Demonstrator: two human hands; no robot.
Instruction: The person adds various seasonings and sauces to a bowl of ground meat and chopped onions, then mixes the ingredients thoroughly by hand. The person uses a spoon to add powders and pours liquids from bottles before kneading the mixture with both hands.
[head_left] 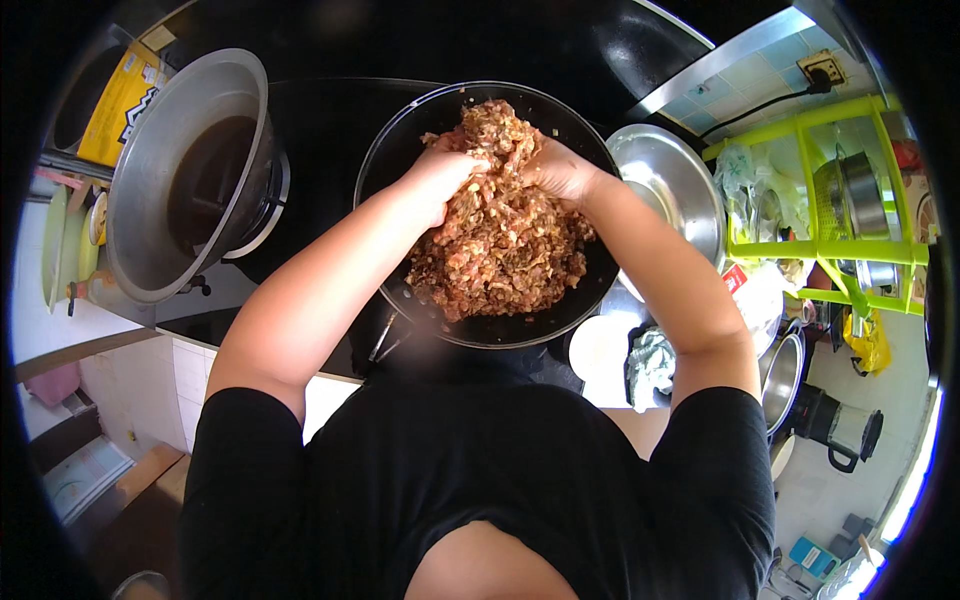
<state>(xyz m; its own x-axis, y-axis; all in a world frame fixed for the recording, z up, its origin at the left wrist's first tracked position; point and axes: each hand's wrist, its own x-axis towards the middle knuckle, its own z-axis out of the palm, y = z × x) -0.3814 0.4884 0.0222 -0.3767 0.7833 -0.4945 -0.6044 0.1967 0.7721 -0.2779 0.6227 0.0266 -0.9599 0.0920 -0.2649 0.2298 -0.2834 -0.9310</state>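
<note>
A wide black pan [372,180] holds a big heap of seasoned minced meat [500,250], brown and pink with pale bits in it. My left hand [447,178] is closed on the heap's upper left side, its fingers partly sunk in the meat. From the right, my right hand [562,172] presses into the same mound, fingers mostly buried and hidden. Between the two hands a clump of the mince stands up higher than the rest. Both forearms reach over the pan's near rim.
A large metal pot [135,215] of dark liquid stands on a burner at the left. Right of the pan is a shiny steel bowl [690,190], with a crumpled cloth [652,362] nearer me. A lime-green rack [815,180] holds pots and bags; a blender [845,428] stands farther right.
</note>
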